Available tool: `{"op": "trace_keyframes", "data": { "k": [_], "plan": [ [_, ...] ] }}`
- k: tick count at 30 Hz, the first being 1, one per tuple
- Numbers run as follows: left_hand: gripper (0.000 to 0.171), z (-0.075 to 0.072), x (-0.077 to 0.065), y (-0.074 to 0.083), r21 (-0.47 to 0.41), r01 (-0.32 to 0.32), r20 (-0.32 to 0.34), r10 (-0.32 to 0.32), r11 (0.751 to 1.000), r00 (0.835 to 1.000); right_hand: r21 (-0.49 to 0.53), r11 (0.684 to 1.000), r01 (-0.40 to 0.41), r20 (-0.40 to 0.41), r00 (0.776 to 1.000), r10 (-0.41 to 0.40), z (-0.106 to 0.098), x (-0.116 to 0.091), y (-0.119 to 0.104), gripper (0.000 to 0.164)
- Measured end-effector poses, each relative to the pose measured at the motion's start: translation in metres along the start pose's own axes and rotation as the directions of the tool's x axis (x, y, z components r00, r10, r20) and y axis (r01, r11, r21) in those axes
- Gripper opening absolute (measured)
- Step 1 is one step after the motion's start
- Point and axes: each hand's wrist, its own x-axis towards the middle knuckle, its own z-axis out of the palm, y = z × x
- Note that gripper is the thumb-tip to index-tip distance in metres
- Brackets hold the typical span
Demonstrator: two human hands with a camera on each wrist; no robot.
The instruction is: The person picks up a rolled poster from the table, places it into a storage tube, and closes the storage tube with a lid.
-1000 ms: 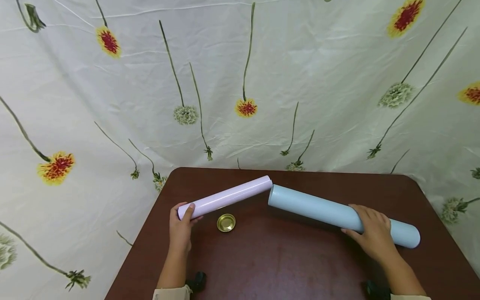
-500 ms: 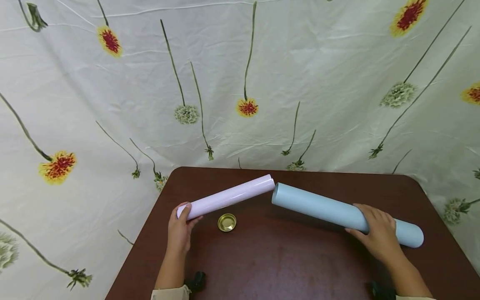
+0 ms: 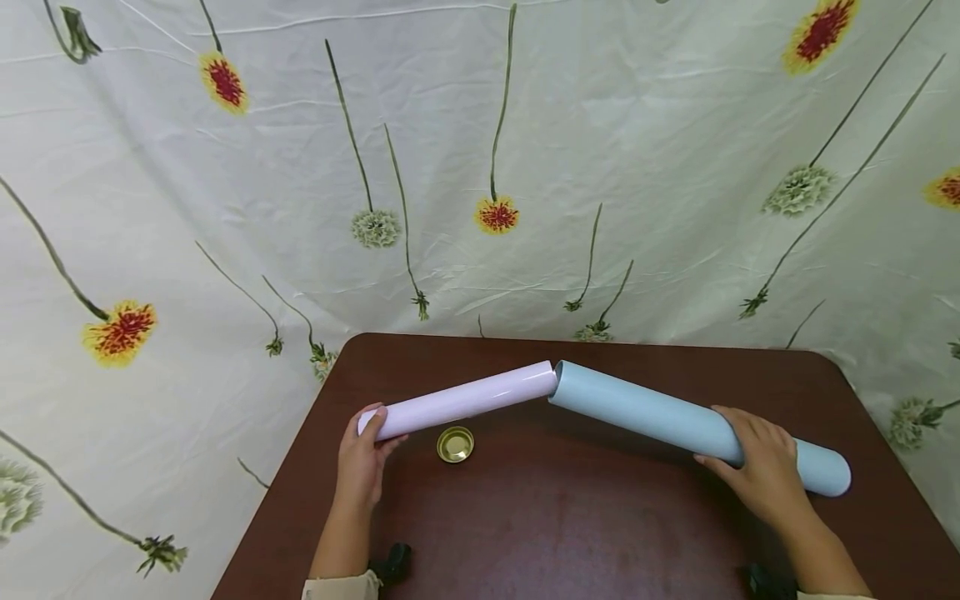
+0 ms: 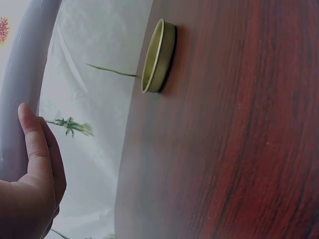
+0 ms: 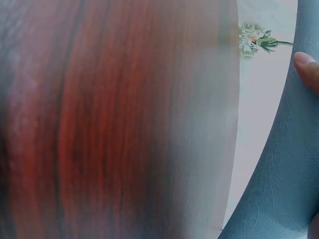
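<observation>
Currently, a person's 2 hands each hold a tube above a dark red-brown table (image 3: 570,517). The left hand (image 3: 360,467) grips the left end of a slim, glossy lilac tube (image 3: 468,398), its thumb over the upper side and its fingers reaching round beneath. The right hand (image 3: 763,475) is spread over a wider light blue tube (image 3: 641,408), gripping it from above, right of its middle, with the thumb on the near side and the fingers going over the far side. The lilac tube slopes up toward the right and the blue tube slopes down toward the right, so that their inner ends meet at a shallow peak near the table's far edge; whether the lilac end just touches the blue rim or sits slightly inside it, the views do not tell. A small, round, gold-coloured dish (image 3: 455,445) rests on the table just below the lilac tube in the head view, near the left hand but apart from it. Beyond the table hangs a pale cloth (image 3: 442,150) with printed flowers (image 3: 497,215), and a cream sleeve (image 3: 341,588) shows at the left forearm.
</observation>
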Motion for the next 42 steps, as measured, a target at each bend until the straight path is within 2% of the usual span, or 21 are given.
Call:
{"op": "trace_keyframes", "data": {
  "k": [11, 19, 25, 32, 37, 42],
  "plan": [
    [0.047, 0.0, 0.004, -0.005, 0.008, -0.006, 0.012, 0.006, 1.0, 1.0, 0.012, 1.0, 0.014, -0.006, 1.0, -0.014, 0.003, 0.0, -0.003, 0.085],
    [0.039, 0.001, 0.001, -0.001, 0.012, -0.003, 0.025, 0.003, 1.0, 1.0, -0.003, 1.0, 0.028, -0.002, 1.0, -0.028, 0.002, -0.001, -0.004, 0.087],
    [0.043, 0.0, -0.001, 0.002, 0.037, 0.002, 0.049, -0.004, 0.999, 0.999, -0.026, 0.999, 0.044, 0.002, 0.999, -0.044, 0.001, -0.003, -0.003, 0.087],
    [0.045, -0.003, -0.001, 0.001, -0.031, -0.041, 0.091, 0.043, 0.999, 0.995, -0.041, 0.998, 0.053, 0.017, 0.998, -0.052, 0.0, -0.005, -0.004, 0.087],
    [0.044, 0.0, -0.002, 0.003, -0.058, -0.076, 0.068, 0.08, 0.995, 0.995, -0.049, 0.997, 0.054, 0.037, 0.998, -0.052, -0.001, -0.006, -0.006, 0.086],
    [0.042, 0.004, -0.005, 0.007, -0.07, -0.082, 0.035, 0.085, 0.994, 0.996, -0.057, 0.997, 0.057, 0.048, 0.997, -0.054, 0.0, -0.007, -0.007, 0.085]
  ]
}}
